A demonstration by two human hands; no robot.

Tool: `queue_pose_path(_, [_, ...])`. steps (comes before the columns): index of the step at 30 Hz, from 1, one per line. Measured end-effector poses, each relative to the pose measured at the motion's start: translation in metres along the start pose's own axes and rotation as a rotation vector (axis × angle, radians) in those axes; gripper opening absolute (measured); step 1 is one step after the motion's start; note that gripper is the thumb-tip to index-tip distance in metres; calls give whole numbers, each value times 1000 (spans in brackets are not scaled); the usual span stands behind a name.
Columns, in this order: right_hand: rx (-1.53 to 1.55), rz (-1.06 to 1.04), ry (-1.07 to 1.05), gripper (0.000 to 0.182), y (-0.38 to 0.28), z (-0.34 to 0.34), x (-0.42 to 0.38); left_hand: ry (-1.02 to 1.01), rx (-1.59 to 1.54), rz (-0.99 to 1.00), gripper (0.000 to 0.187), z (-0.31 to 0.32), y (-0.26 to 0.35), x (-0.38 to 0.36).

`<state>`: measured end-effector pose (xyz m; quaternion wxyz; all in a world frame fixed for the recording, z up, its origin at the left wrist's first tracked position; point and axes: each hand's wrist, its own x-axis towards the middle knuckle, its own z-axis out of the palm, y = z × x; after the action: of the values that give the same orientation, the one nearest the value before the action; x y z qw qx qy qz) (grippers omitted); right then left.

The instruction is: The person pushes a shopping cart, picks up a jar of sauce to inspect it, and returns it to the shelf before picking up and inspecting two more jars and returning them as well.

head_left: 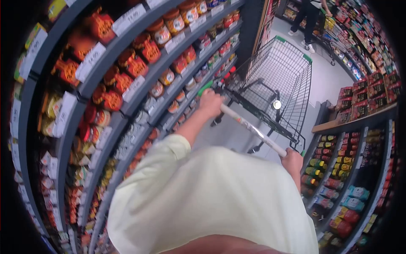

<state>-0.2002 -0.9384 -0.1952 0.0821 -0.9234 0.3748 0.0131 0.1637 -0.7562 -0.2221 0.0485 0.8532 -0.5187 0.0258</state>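
Both of my hands are wrapped round the handlebar (253,130) of a wire shopping cart (277,63). My left hand (210,103) grips its left end, close to a green end piece and the shelf edge. At the opposite end, my right hand (292,161) is closed on the bar near the other green corner. The cart's basket of dark wire with green corners stretches ahead of me, and no goods show in it. A round whitish disc (276,104) sits at the basket's near side.
Curved by the lens, a tall shelf (114,99) of jars and packets with price tags runs along my left. To the right stands a lower shelf (334,169) of bottles, with red boxes (368,95) on top. Ahead, a person (306,21) stands beside another cart (334,36) on the pale floor.
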Motion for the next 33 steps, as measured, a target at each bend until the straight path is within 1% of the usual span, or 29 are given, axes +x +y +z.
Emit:
queue_pose_path(2, [-17,-19,-29,15,10,-3,7,-109,38,-29,37,-2,9,10])
queue_pose_path(4, [-37,41,-44,18,17,-6,17,-130,40,-56,37,-5,18,18])
queue_pose_path(6, [-49,-3,-43,20,27,-7,24,-155,57,-81,37,-3,26,22])
queue_pose_path(8, [-56,21,-40,20,33,-11,30,-52,62,-78,20,0,34,25])
queue_pose_path(9, [-54,0,-50,20,37,-11,32,-76,65,-96,19,-1,39,27])
queue_pose_path(14, [-100,-27,-32,22,61,-10,42,-98,68,-167,17,9,57,33])
queue_pose_path(18, [-122,-42,-31,22,72,-12,45,-120,89,-200,17,6,73,32])
queue_pose_path(22, [-156,-46,-24,22,79,-12,46,-47,61,-237,15,9,82,30])
queue_pose_path(24, [-173,-69,-19,22,80,-14,47,-127,72,-253,28,3,85,32])
queue_pose_path(25, [-181,-59,-17,23,79,-14,47,-107,43,-270,24,6,85,32])
queue_pose_path(28, [-190,-57,-16,23,80,-15,49,-133,58,-276,23,1,89,32])
queue_pose_path(33, [-189,-71,-22,23,81,-13,48,-108,63,-275,20,2,90,31])
